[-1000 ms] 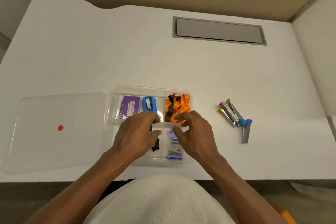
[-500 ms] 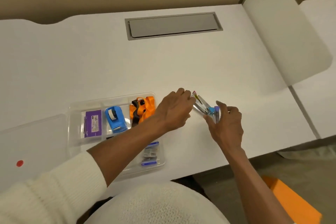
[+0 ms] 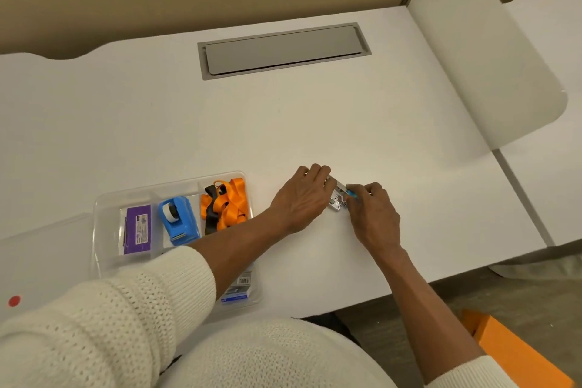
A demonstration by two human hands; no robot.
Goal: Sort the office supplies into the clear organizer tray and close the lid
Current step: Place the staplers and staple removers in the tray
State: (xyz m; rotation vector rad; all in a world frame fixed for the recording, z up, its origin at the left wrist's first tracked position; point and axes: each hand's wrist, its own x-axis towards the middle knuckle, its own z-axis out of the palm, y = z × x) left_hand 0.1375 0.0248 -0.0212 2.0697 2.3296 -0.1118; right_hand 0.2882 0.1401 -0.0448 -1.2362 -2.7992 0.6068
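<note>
Head view: left hand (image 3: 302, 198) and right hand (image 3: 371, 214) both pinch the small silver metal clips (image 3: 338, 198) on the white table (image 3: 315, 123); loosely gathered, some could spill short of the clear plastic organizer tray (image 3: 104, 208).

the white counter (image 3: 315, 123) carries a clear organizer tray (image 3: 104, 208), its lid (image 3: 37, 249) just left, and small metal clips (image 3: 337, 200) right.

Glossy clear plastic tray (image 3: 104, 214), shiny metal staplers (image 3: 337, 198), matt white desk (image 3: 283, 123).
</note>
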